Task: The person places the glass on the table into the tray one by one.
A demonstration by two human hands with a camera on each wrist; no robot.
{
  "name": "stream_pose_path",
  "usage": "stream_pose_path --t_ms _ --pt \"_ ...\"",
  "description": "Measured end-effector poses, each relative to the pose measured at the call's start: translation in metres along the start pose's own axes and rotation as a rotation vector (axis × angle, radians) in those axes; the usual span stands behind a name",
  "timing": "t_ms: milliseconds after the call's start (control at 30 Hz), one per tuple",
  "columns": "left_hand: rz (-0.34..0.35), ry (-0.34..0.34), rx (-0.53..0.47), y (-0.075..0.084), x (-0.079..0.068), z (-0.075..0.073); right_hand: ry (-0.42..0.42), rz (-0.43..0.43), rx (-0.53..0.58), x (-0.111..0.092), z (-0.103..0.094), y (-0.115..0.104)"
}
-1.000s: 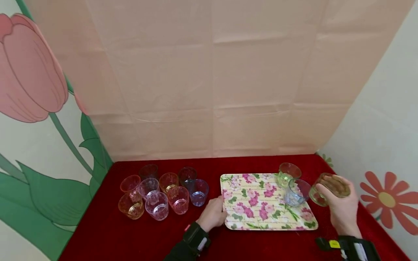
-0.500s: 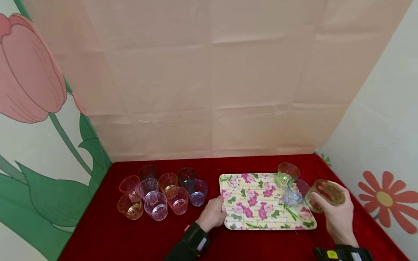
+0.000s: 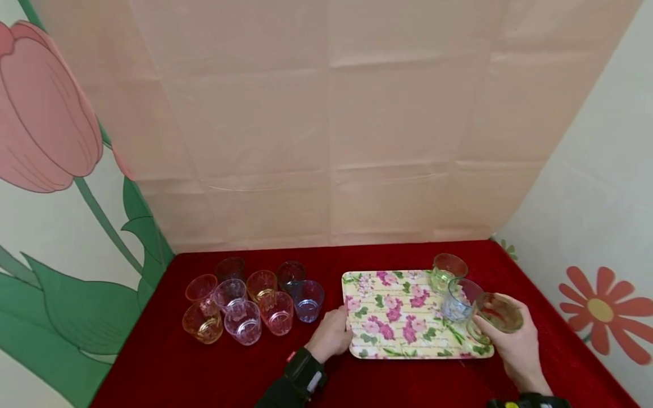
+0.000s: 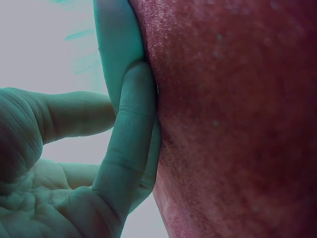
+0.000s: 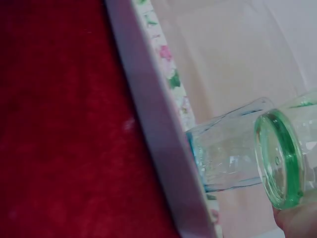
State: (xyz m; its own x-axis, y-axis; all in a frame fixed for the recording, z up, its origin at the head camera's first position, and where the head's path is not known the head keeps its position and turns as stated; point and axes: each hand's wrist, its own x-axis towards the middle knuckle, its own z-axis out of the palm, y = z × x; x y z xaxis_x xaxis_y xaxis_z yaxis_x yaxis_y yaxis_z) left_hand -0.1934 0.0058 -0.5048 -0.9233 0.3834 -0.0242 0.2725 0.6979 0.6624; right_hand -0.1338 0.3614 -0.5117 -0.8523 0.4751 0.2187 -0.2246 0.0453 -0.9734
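Tumblers in amber, red, pink, blue and near-colourless clear material (image 3: 261, 290), glass by their look, stand close together at nine o'clock of the tray, on deep-red cloth (image 3: 398, 385) with a velvety nap. Left hand (image 3: 330, 337), at eight o'clock: thumb and fingers pinch the rim with hardly any gap. Rectangular cream tray (image 3: 372, 340), printed with pink flowers: rigid in appearance, round-cornered, with a thick pale edge; judged light and best held by that edge.

At one o'clock, a clear pale-green tumbler (image 3: 449, 269) stands upright; at two to three, a clear pale-blue tumbler (image 3: 461, 300), also upright on the tray. At four o'clock, a clear green-tinted tumbler with a thick green base ring (image 3: 496, 311) is raised over the tray's edge, base apart from it. Right hand (image 3: 517, 343) has fingers and thumb curled round its side, spread to its width. Expected handling: stiff, slippery, fragile, heaviest at the base; grip the wall below the rim. Contact with the pale-blue tumbler: cannot be determined.
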Motion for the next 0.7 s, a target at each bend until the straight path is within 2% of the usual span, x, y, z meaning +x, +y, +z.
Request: stream_pose_path --t_ms 300,533,600,700 --pt "0.007 0.000 0.006 -0.001 0.000 0.002 -0.120 0.054 -0.126 -0.008 -0.003 0.005" --pt "-0.012 -0.017 -0.007 -0.001 0.001 0.000 -0.118 0.112 -0.469 -0.010 -0.004 0.009" --pt "-0.014 -0.021 -0.001 -0.001 0.001 0.000 -0.143 0.123 -0.513 -0.010 -0.007 0.010" --pt "-0.017 -0.026 0.000 0.000 0.001 -0.001 -0.197 0.122 -0.511 -0.009 -0.013 0.012"
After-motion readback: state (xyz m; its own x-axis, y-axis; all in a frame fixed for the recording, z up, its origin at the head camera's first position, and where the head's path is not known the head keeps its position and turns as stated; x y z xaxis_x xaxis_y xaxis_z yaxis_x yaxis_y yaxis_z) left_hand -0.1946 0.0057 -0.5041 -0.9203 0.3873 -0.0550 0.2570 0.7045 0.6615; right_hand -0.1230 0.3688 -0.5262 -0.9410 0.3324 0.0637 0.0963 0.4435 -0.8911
